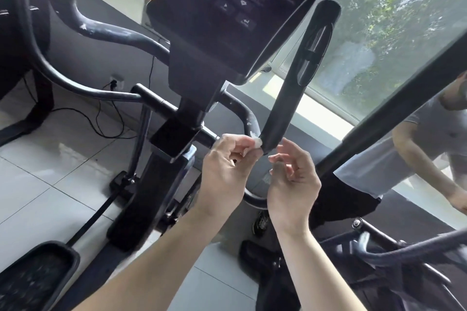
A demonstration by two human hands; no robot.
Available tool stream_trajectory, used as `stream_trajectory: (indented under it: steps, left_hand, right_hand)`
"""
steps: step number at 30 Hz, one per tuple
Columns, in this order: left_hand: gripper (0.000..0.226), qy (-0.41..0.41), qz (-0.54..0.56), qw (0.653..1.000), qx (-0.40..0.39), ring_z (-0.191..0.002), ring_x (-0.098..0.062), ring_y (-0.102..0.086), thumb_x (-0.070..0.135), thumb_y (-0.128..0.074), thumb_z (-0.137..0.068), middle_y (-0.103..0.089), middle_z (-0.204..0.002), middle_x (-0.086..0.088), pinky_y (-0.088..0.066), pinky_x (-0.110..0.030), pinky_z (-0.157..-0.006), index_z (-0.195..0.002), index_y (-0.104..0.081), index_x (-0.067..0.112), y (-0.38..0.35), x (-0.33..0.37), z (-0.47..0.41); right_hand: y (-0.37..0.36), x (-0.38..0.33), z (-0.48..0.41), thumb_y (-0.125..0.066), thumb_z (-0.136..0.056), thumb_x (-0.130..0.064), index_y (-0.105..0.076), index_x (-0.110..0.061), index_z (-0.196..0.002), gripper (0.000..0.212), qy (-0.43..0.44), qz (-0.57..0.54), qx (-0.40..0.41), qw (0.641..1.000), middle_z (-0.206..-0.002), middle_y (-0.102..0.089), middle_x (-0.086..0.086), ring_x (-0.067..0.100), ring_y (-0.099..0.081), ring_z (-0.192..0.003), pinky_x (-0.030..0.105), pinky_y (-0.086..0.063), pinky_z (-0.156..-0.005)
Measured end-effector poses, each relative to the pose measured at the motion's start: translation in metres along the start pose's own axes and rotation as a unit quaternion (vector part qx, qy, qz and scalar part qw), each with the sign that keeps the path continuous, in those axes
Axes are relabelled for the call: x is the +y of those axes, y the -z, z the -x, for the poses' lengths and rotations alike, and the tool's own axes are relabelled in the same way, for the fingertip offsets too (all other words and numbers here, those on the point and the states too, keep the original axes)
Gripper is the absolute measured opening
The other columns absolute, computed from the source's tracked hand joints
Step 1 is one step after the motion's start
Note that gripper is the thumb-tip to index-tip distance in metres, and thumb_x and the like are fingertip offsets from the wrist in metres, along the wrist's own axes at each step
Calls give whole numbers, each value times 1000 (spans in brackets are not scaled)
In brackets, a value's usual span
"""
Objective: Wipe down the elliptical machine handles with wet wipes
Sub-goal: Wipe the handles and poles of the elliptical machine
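Two hands meet at the lower end of one padded handle (285, 98) of the elliptical machine.

1. Your left hand (227, 161) pinches a small wad of white wet wipe (257, 144) between thumb and fingertips. It holds the wad against the bottom edge of the handle's black padding.
2. Your right hand (293, 179) sits just beside that same end, on the opposite side. Its fingers are loosely curled and grasp nothing. Whether the fingertips touch the padding cannot be told.
3. From the wipe, the padded handle rises tilted up and to the right. It carries an oval sensor plate (313, 53) along its upper half and ends in a rounded top.
4. Directly behind the wipe, a curved bar (249, 118) with scuffed white patches bends away toward the centre post (192, 113).
5. Above the post is the console (235, 7), with a dark face and arrow keys visible.
6. To the left of the console, a second curved handlebar (108, 31) shows similar white scuffing.
7. At lower left, a black foot pedal (38, 275) lies over the pale tiled floor (50, 171).
8. A thin black cable (101, 124) loops across the tiles near a wall socket (115, 82).
9. On the right, a window (404, 20) shows green foliage. Below it, a reflective panel shows a person in a grey shirt (417, 139).
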State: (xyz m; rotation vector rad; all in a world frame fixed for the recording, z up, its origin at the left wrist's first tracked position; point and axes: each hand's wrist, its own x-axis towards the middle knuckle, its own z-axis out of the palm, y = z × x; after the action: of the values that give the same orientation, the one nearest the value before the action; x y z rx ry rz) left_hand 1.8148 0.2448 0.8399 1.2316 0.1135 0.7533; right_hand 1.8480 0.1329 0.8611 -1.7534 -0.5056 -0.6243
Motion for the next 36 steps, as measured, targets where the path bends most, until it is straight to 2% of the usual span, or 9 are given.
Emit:
stream_trajectory:
  steps: [4,8,10,12,20,24,29,34,36]
  left_hand:
    - [11,-10,-31,999,22,-86,-13,-69,24,-82,-87,-71,-92,9,-57,-28,-81,-95,-76,20,-1,-10,1]
    - [11,-174,-76,982,18,-79,-17,-67,10,-82,-87,-69,-93,-1,-56,-29,-74,-96,-76,12,-7,-10,1]
    - [16,-203,-109,973,16,-80,-11,-64,10,-81,-87,-66,-95,1,-54,-23,-74,-98,-75,20,-11,-6,-2]
    - [13,-210,-143,967,17,-79,-8,-63,14,-80,-88,-64,-94,2,-54,-25,-72,-98,-75,22,-13,-5,-4]
    - [5,-70,-121,989,41,-78,-18,-64,23,-80,-89,-69,-88,7,-55,-41,-76,-88,-77,19,-7,-28,5]
    - [8,-205,-64,977,16,-78,-23,-65,4,-80,-87,-69,-89,-7,-55,-36,-71,-93,-74,3,-8,-14,1]
    - [10,-208,-63,976,22,-79,-26,-65,6,-78,-90,-68,-89,-5,-55,-39,-73,-98,-74,6,-9,-19,-6]
    - [9,-56,10,997,44,-79,-24,-70,18,-74,-95,-72,-86,-2,-57,-44,-77,-92,-76,10,-7,-25,2]
    - [10,-56,22,997,46,-81,-24,-71,21,-73,-96,-73,-86,-2,-58,-41,-79,-94,-74,11,-9,-17,3]
  right_hand:
    - [-3,2,-2,-50,-83,26,-73,-24,-113,63,-1,10,4,1000,-98,-70,15,24,-70,-86,25,-54,-78]
    - [3,1,-5,-44,-79,25,-74,-11,-110,56,-14,-2,4,1000,-96,-71,18,25,-69,-85,30,-55,-75]
    - [4,2,-6,-43,-81,26,-74,-7,-108,53,-24,-3,9,1000,-96,-71,18,23,-68,-83,36,-57,-75]
    - [5,3,-7,-42,-81,27,-74,-8,-107,54,-31,-8,9,999,-94,-70,18,23,-68,-82,41,-57,-75]
    - [3,4,-4,-43,-81,28,-75,-15,-106,59,-41,-13,-9,999,-100,-74,12,27,-69,-84,37,-55,-75]
    - [3,-4,-5,-44,-81,27,-74,-11,-107,55,-36,-19,-8,999,-99,-71,16,24,-69,-84,36,-56,-75]
    - [1,-6,-4,-45,-82,25,-75,-19,-106,58,-54,-25,1,998,-99,-71,17,28,-70,-86,49,-56,-72]
    - [-1,-8,-3,-44,-82,25,-73,-17,-106,56,-73,-21,3,997,-99,-70,20,29,-70,-86,53,-57,-74]
    - [-1,-9,-4,-44,-82,25,-73,-16,-105,55,-73,-17,5,997,-99,-70,19,28,-70,-86,57,-57,-76]
